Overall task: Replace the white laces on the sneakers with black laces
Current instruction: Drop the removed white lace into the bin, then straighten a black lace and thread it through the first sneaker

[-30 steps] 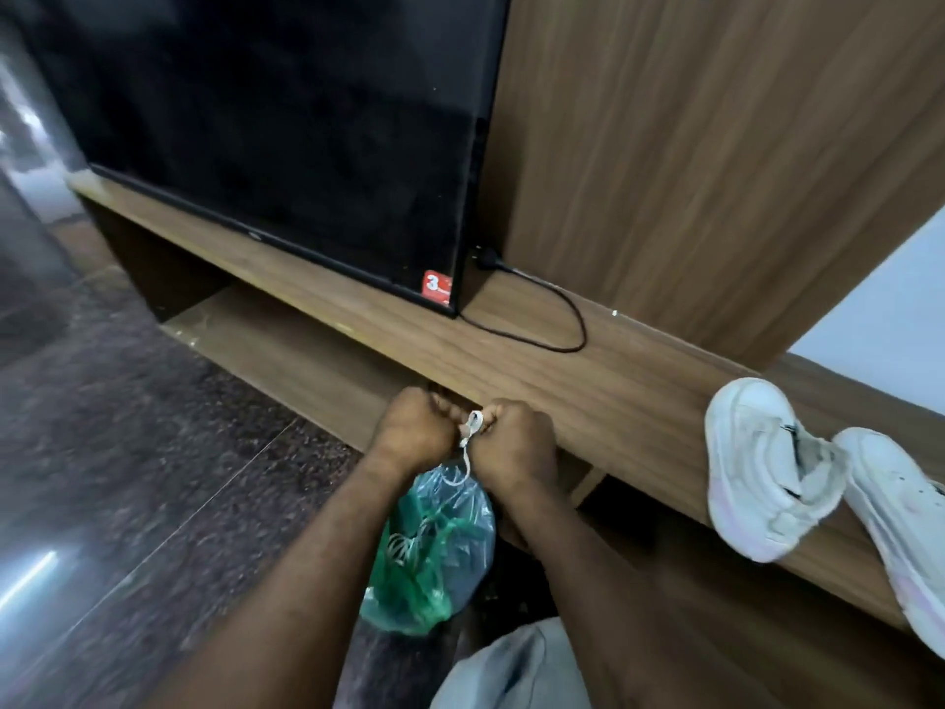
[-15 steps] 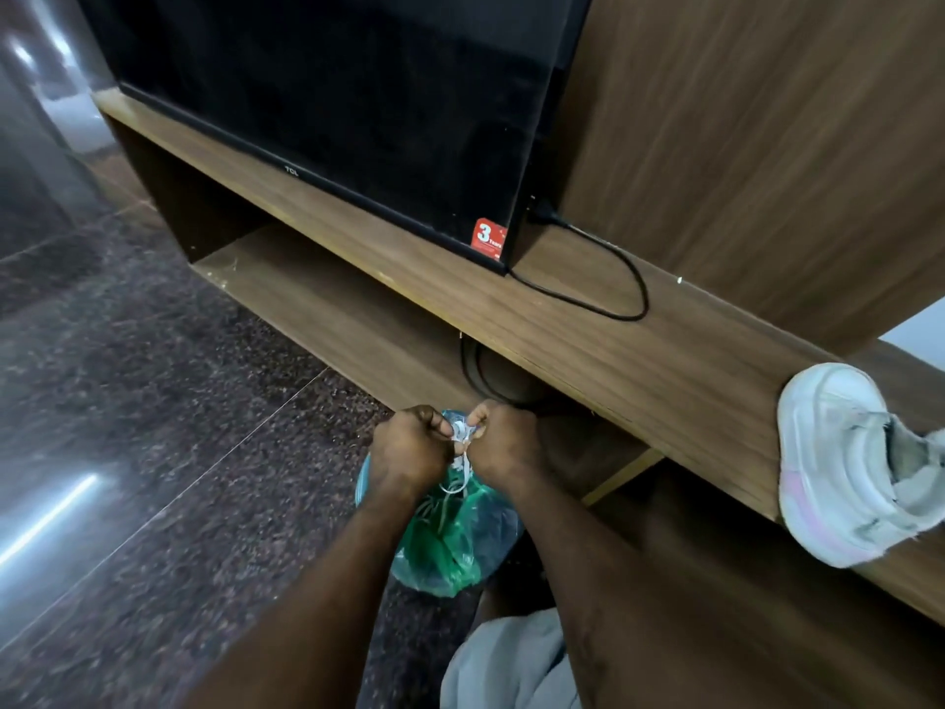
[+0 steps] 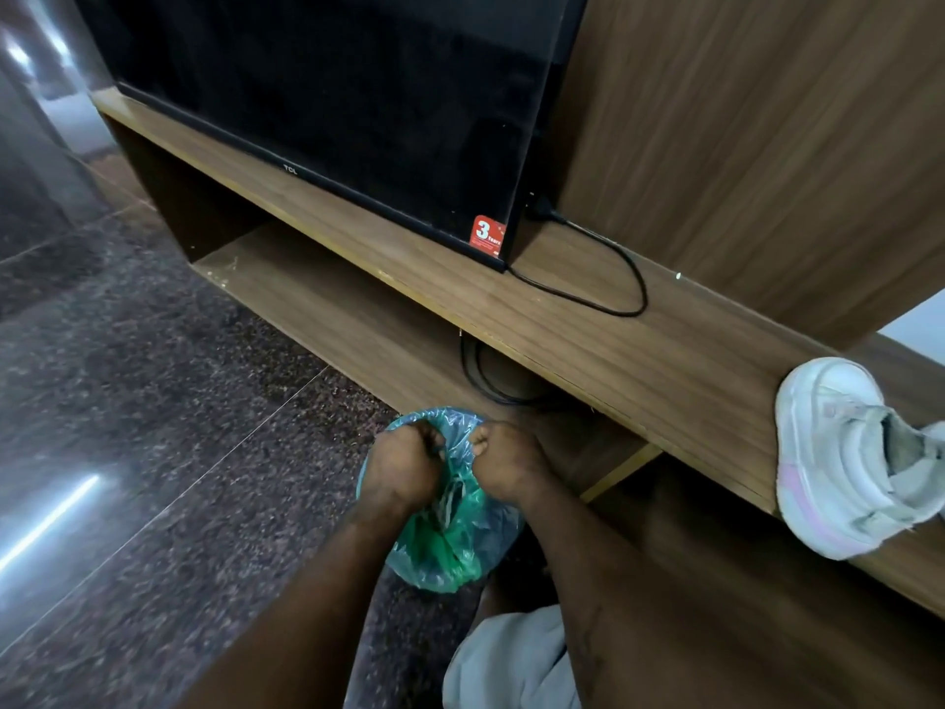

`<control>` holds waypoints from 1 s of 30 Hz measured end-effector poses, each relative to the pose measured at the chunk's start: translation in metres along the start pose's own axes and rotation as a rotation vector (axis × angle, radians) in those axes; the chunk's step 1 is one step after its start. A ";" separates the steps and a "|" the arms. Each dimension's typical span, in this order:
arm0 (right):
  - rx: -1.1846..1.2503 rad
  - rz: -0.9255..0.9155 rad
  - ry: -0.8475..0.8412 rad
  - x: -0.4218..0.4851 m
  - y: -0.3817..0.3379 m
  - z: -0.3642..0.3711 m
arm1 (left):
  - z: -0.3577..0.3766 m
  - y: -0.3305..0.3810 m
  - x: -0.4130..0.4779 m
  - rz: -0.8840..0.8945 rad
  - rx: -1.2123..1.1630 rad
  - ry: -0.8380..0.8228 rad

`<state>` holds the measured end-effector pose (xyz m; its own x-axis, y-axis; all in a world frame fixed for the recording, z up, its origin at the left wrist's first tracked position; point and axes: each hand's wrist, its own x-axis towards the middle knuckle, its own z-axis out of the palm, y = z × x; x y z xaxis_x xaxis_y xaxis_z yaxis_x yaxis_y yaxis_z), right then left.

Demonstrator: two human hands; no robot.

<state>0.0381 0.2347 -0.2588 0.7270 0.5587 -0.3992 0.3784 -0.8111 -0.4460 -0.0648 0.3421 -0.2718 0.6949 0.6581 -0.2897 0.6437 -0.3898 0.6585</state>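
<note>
Now: bag mouth being worked, shoe parked to the right.
Left hand (image 3: 401, 473) and right hand (image 3: 506, 465) are both curled tight, each pinching the rim of a thin blue-green plastic bag (image 3: 450, 550) that hangs between and below them over the floor (image 3: 153, 401). Judged: gripping opposite sides lets them work the mouth; contents too blurred to name. One white sneaker (image 3: 838, 463) lies well right of the hands on the wooden bench (image 3: 588, 324), probably set aside to free both hands. It is tipped on its side, long axis running across the bench from back towards the front edge, opening facing right. Toe end uncertain; no lace visible.
</note>
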 end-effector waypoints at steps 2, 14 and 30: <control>0.012 -0.007 0.009 -0.004 0.001 -0.001 | 0.000 0.007 -0.004 0.024 0.000 -0.007; 0.007 -0.095 0.352 -0.054 0.014 -0.068 | -0.028 0.090 -0.029 0.354 0.200 -0.055; -0.151 -0.011 0.643 -0.169 0.089 -0.209 | 0.000 0.270 -0.115 0.768 0.293 -0.020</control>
<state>0.0687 0.0320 -0.0636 0.9021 0.3905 0.1838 0.4302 -0.8472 -0.3118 0.0292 0.1617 -0.0606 0.9797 0.1286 0.1540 0.0418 -0.8814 0.4706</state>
